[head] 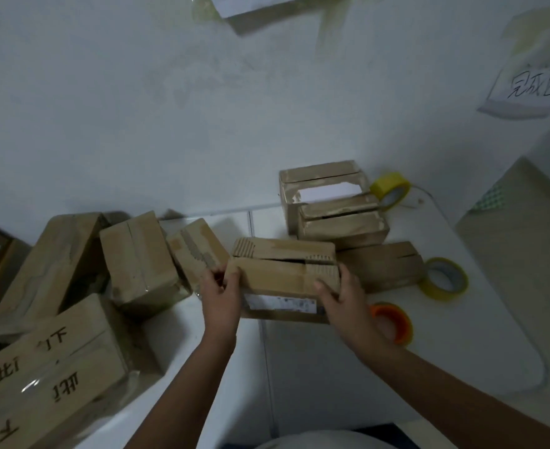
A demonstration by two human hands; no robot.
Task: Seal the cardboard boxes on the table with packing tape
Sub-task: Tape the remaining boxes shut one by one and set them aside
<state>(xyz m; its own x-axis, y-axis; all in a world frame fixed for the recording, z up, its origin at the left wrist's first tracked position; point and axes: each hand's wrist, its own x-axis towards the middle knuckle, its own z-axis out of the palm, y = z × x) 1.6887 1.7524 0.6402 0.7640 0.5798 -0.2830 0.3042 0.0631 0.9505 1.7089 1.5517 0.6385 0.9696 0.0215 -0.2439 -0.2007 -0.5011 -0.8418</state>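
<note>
I hold a small cardboard box in the middle of the white table. Its top flaps are closed, with a dark gap along the seam, and a white label runs along its near side. My left hand grips the box's left end. My right hand grips its right end, fingers curled over the top edge. An orange-cored tape roll lies just right of my right wrist. A yellow tape roll lies further right, and another yellow roll stands by the wall.
Several cardboard boxes are heaped at the left, including a large one with printed characters. More boxes stand stacked behind and to the right. A handwritten paper sign hangs on the wall.
</note>
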